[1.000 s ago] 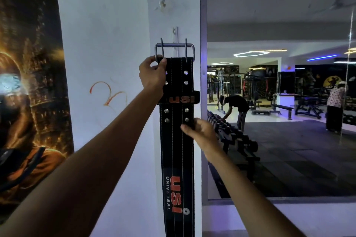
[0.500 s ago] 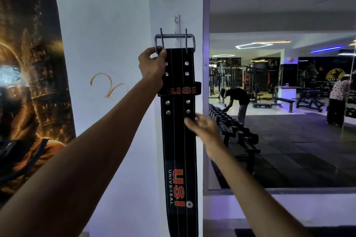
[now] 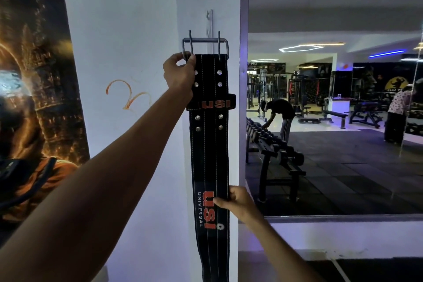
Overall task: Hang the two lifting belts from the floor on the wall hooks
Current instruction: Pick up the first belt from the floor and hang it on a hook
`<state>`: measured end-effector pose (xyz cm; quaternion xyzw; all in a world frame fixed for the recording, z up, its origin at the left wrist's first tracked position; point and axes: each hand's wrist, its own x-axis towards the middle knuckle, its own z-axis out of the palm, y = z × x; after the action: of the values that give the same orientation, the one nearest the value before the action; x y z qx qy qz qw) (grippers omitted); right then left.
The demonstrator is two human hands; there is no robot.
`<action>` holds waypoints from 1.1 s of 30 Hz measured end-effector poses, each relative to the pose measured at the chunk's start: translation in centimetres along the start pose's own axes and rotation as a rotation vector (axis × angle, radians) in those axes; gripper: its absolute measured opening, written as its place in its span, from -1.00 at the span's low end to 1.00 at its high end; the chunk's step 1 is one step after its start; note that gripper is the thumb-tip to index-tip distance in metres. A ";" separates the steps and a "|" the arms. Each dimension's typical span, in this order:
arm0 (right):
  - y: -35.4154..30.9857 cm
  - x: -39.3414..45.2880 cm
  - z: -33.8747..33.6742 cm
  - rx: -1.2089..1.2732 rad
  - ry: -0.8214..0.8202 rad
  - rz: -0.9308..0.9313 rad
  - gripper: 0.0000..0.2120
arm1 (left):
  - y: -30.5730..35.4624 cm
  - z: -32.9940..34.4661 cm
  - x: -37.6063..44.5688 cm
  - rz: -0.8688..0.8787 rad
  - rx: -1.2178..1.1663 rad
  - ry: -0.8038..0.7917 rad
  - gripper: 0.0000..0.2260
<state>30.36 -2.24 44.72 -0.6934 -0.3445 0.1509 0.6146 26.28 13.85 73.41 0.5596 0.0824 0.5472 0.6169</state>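
Observation:
A black lifting belt (image 3: 209, 155) with orange USI lettering hangs straight down against the white pillar. Its steel double-prong buckle (image 3: 205, 41) sits at the top, right in front of a white wall hook strip (image 3: 210, 21). I cannot tell whether the buckle rests on the hook. My left hand (image 3: 179, 73) grips the belt's top left corner, just under the buckle. My right hand (image 3: 238, 201) pinches the belt's right edge lower down, beside the large logo. Only one belt is in view.
A white pillar (image 3: 142, 30) carries the hook, with an orange scribble (image 3: 128, 95) to the left. A dark poster (image 3: 29, 98) covers the far left. To the right, a large mirror (image 3: 332, 98) reflects a dumbbell rack (image 3: 272, 144), benches and two people.
My right hand has slid down the belt from just below the rivets to the lower logo and closed on the edge. The belt and my left hand stay at the hook.

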 end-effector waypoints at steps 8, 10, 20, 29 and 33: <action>-21.1 4.8 -4.1 0.213 0.246 -0.359 -0.46 | -1.2 -0.5 -0.4 0.013 0.010 -0.059 -0.84; -24.3 5.9 -4.2 0.189 0.286 -0.401 -0.65 | -1.1 -0.5 -1.0 0.018 -0.008 -0.087 -0.85; -25.6 7.7 -2.8 0.288 0.454 -0.410 -0.87 | -1.2 -4.0 -5.5 0.185 0.069 -0.295 -0.88; -24.4 7.6 -2.2 0.337 0.438 -0.405 -0.85 | -15.1 -11.9 -14.6 -0.136 0.150 -0.466 -0.90; -24.5 7.4 -2.5 0.367 0.432 -0.409 -0.87 | -21.4 -15.3 -19.8 -0.268 0.283 -0.544 -0.90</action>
<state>30.08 0.95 70.22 -0.5038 -0.3053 -0.0663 0.8053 20.13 12.67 41.11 0.7495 0.0628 0.2750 0.5989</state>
